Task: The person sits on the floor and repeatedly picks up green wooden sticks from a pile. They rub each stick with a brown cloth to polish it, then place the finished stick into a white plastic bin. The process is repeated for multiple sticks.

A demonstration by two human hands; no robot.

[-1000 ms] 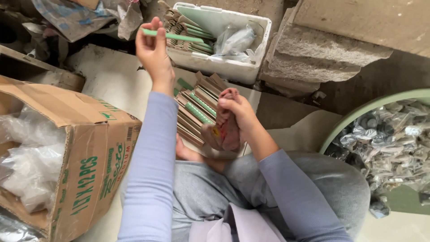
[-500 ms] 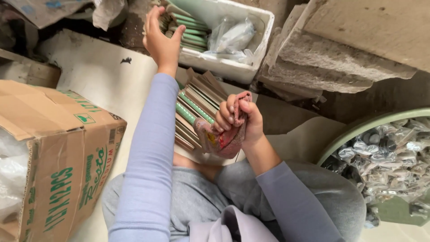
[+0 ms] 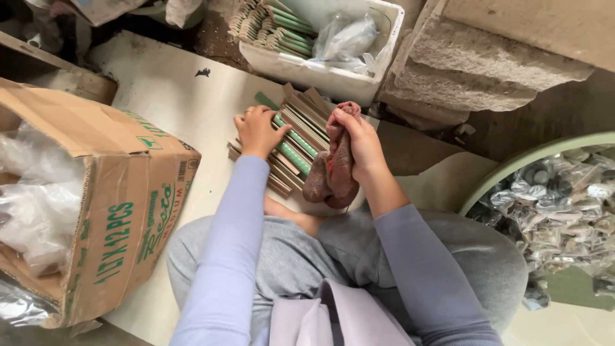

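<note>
Fingers (image 3: pixel 351 122) of the right hand (image 3: pixel 359 138): clenched around a dark red rag (image 3: pixel 333 173), which hangs down from the fist in a bunched fold toward the lap. Fingers of the left hand (image 3: pixel 258 130): curled down, tips pressed onto a stack of flat brown card packets (image 3: pixel 291 144), several showing a long green piece through the front; whether they pinch one packet or only rest on the stack cannot be told. Stack: lies fanned at a slant on a pale board (image 3: pixel 160 96), just ahead of the person's knees, between the two hands, the rag touching its right edge. Sleeves: both pale lilac, long. Legs: grey trousers, folded under, nearest the camera. Cardboard carton (image 3: pixel 122 211): left of the legs, on the same board, flaps open, green print on its side, filled with clear plastic bags (image 3: pixel 32 186). Round green tub (image 3: pixel 506 173): right of the legs, only part in view, heaped with small clear-wrapped dark pieces (image 3: pixel 564 205). White rectangular bin (image 3: pixel 320 67): beyond the stack, just past its far corner, holding more brown-and-green packets (image 3: pixel 269 25) set on edge at its left and a crumpled clear bag (image 3: pixel 346 38) at its right. Rough stone blocks (image 3: pixel 487 57): right of the bin, well apart from the hands.
</note>
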